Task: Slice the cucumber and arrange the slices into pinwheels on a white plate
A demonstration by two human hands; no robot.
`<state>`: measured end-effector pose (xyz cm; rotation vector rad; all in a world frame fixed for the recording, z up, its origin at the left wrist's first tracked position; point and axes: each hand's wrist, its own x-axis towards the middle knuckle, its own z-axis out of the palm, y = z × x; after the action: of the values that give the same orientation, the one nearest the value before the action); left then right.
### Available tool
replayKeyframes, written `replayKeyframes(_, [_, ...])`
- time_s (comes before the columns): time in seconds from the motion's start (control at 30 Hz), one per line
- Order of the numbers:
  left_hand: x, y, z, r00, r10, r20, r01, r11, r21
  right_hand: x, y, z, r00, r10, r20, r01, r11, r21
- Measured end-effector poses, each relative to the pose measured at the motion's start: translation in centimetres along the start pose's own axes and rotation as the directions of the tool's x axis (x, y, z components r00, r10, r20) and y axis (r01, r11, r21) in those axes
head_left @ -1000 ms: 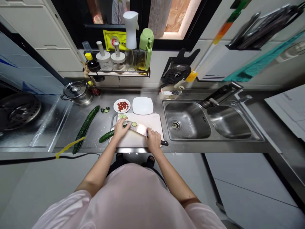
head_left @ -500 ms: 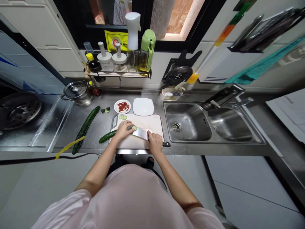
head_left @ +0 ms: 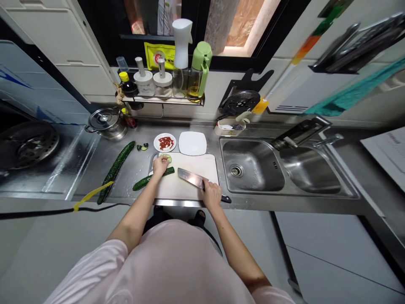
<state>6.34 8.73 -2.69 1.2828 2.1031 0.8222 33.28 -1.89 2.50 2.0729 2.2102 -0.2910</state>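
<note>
My right hand (head_left: 211, 194) is wrapped round the black handle of a kitchen knife (head_left: 191, 178), its broad blade lying low over the white cutting board (head_left: 193, 192) and pointing left. At the board's upper left, my left hand (head_left: 160, 165) pinches a thin cucumber slice among the other cucumber slices (head_left: 168, 158); the fingers partly hide them. A cut cucumber (head_left: 142, 183) rests across the board's left edge, passing under my left wrist, with its cut end just left of the blade tip.
Behind the board stand a plate of chopped red pieces (head_left: 165, 148) and a white square plate (head_left: 192, 143). A whole cucumber (head_left: 116, 171) and cucumber ends (head_left: 142, 147) lie on the left. A double sink (head_left: 253, 166) is at the right, a lidded pot (head_left: 107, 123) back left.
My left hand has left the cucumber and moved up and left to the slices, taking the slice from the blade. The knife has drawn back slightly right, apart from the cucumber.
</note>
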Motion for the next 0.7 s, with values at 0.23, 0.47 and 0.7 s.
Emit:
replayKeyframes(0.23, [2.1,-0.6,1.7,0.999,0.030,-0.034,-0.025,0.991,0.132,0.0,-0.1,0.3,1.000,0.017,-0.019,-0.017,0.999,0.033])
replayKeyframes(0.47, [2.0,-0.1,1.9,0.998,0.051,-0.043,-0.040,0.975,0.221,0.0,-0.2,0.1,0.999,0.025,-0.023,-0.024,0.999,0.044])
replayKeyframes(0.7, [1.5,-0.4,1.4,0.975,0.223,0.016,-0.218,0.932,0.290,0.2,-0.2,0.0,1.000,0.027,-0.015,-0.026,0.998,0.057])
